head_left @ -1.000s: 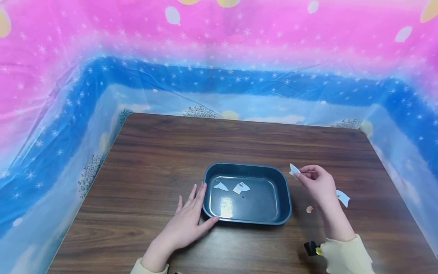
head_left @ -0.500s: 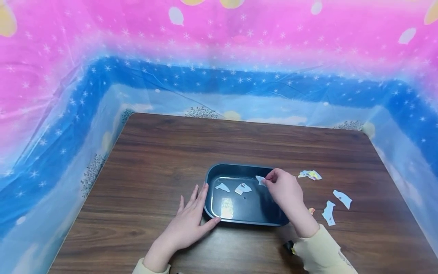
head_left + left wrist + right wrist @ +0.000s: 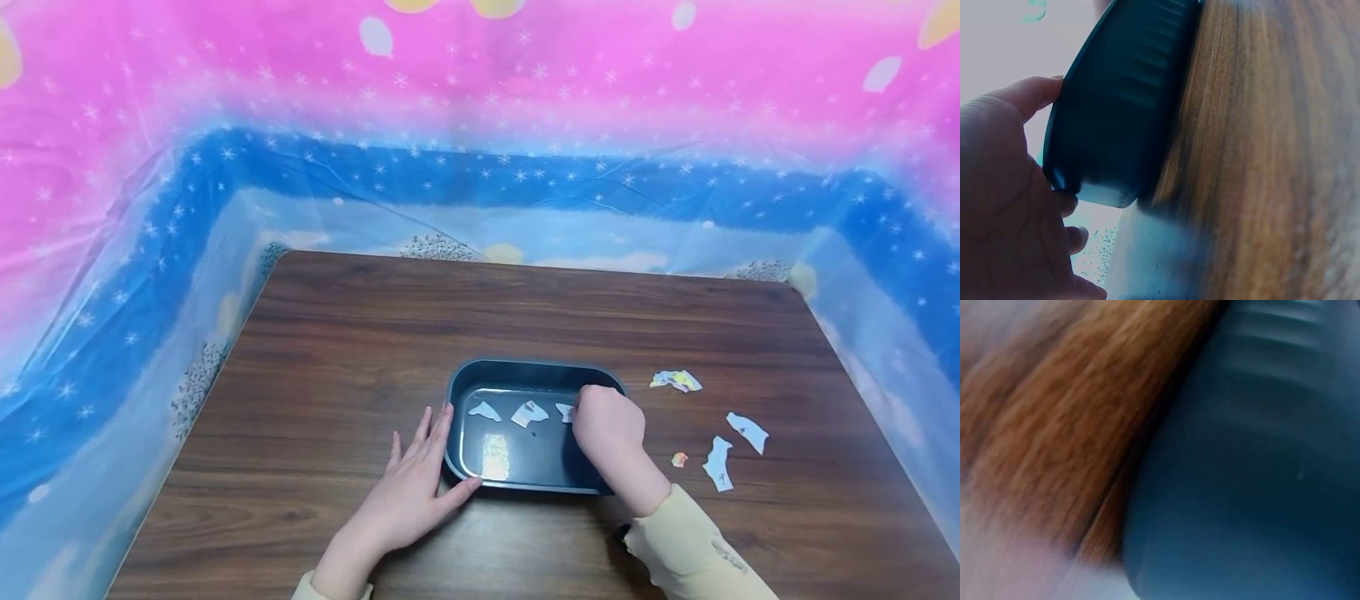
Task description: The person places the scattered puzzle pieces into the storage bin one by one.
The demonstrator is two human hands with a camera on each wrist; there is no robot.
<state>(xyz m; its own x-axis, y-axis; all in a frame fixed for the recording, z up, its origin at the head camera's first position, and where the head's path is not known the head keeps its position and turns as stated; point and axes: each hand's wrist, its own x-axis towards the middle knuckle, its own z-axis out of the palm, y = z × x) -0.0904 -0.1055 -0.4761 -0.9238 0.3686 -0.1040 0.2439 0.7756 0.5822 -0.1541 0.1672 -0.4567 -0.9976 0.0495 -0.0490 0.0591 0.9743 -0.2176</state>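
Note:
A dark blue-grey tray (image 3: pixel 517 487) stands on the wooden table. My left hand (image 3: pixel 408 492) rests against its left end with straight, spread fingers, the thumb at the near rim; the left wrist view shows that thumb touching the tray's edge (image 3: pixel 1110 94). Inside the right part of the tray, my right hand (image 3: pixel 611 425) pinches a small white paper scrap (image 3: pixel 564 412), and its fingertips are hidden behind the hand. Left of it on the tray floor lie a printed scrap (image 3: pixel 529 413) and a narrow white scrap (image 3: pixel 486 411).
Right of the tray lie a yellow-printed scrap (image 3: pixel 677 381), two white scraps, one farther right (image 3: pixel 748 432) and one nearer (image 3: pixel 718 464), and a tiny orange piece (image 3: pixel 679 459). A patterned cloth (image 3: pixel 480 179) hangs around the table's back and sides.
My right hand has carried the white scrap from right of the tray leftward and down into it. The scraps it covered on the table now show. My left hand stays at the tray's end.

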